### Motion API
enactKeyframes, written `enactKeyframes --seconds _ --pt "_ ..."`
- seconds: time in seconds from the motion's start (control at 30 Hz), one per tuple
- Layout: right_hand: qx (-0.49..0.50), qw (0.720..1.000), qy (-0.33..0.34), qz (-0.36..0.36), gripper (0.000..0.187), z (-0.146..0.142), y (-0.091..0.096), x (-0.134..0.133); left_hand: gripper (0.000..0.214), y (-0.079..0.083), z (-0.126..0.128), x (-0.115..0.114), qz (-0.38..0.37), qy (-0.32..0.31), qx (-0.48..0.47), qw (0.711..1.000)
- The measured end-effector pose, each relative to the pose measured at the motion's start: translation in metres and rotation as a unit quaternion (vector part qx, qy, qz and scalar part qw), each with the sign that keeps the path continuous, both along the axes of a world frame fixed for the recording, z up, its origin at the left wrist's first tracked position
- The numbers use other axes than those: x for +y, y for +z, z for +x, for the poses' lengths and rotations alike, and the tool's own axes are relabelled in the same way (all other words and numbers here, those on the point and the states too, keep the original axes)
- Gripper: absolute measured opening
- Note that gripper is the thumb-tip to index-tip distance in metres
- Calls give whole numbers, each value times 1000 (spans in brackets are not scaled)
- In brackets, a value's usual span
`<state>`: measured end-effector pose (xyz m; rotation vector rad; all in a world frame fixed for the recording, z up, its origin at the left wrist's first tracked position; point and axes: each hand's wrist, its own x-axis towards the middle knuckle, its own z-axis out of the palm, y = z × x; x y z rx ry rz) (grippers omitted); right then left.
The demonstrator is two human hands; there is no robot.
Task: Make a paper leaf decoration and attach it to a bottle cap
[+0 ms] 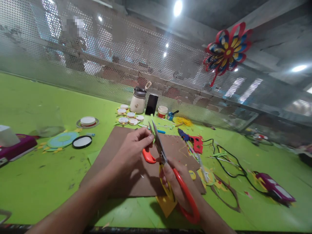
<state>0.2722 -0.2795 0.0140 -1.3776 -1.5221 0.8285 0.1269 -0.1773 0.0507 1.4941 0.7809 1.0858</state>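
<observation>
My left hand (133, 146) pinches a narrow light green paper strip (152, 117) between thumb and fingertips, above a brown cardboard sheet (114, 143). My right hand (177, 177) is wrapped round a pair of scissors (159, 144) with red and yellow on the handles. Their blades point up and away, beside the strip and the left fingertips. Whether the blades touch the strip I cannot tell. A ridged orange-red part (148, 156) shows just below my left fingers; what it belongs to is partly hidden. A yellow paper piece (166, 205) lies under my right hand.
Behind the board stand a white jug (137, 103), a phone (151, 104), a paper cup (162, 111) and several small round discs (123, 120). A glue gun (184, 135), black cable (234, 175) and purple box (275, 187) lie right. A black-rimmed lid (82, 142) lies left.
</observation>
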Motion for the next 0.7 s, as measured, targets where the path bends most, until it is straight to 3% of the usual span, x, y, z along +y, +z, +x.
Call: enactKeyframes --seconds 0.7 --pt "-6 1000 -10 -8 41 -2 0 -2 20 3 2 -4 -27 6 -22 999"
